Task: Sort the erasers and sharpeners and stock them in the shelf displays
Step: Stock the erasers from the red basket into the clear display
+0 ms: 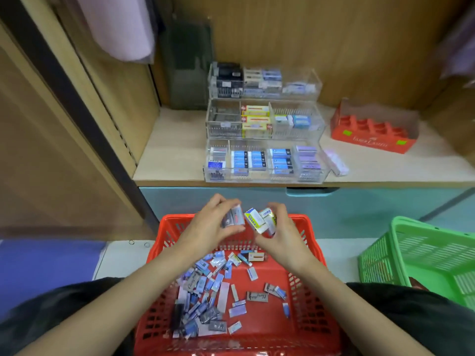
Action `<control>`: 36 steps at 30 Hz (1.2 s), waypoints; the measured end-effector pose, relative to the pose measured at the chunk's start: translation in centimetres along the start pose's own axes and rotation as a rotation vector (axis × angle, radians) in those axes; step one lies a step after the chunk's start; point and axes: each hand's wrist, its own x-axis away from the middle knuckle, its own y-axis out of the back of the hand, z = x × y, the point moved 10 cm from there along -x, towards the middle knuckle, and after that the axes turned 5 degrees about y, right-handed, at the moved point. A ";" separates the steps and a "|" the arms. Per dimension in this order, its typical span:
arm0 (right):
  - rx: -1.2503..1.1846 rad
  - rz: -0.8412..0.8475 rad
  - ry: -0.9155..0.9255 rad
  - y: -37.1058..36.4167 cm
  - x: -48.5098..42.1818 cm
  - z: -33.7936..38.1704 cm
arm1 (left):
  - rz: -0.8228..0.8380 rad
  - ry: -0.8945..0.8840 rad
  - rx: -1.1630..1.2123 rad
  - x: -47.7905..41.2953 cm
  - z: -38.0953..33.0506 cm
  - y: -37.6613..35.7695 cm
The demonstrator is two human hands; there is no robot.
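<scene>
A red basket (312, 299) in front of me holds several loose packaged erasers (205, 286). Above its far rim my left hand (209, 227) grips two grey-white erasers (234, 217). Close beside it, my right hand (280, 235) holds a few yellow-and-white erasers (258, 219). On the wooden shelf (169, 155) beyond stands a clear three-tier acrylic display (264, 129) with compartments of blue, yellow, black and purple erasers.
A red Faber-Castell box (372, 129) sits on the shelf to the right of the display, with a pink packet (336, 161) between them. A green basket (421, 260) stands at my right. A dark cabinet post (77, 111) runs along the left.
</scene>
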 end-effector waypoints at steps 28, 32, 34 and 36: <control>0.015 -0.255 0.171 14.5 -17.3 5.7 | -0.190 0.016 0.161 -14.1 -2.2 7.1; 0.116 -0.074 0.108 12.0 -21.7 5.5 | -0.223 0.017 0.195 -14.4 -1.8 7.9; 0.263 -0.019 0.123 10.7 -23.4 6.4 | -0.234 0.018 0.197 -14.3 -1.2 8.3; 0.425 0.031 0.145 9.3 -24.5 7.2 | -0.243 0.022 0.205 -14.2 -0.6 8.6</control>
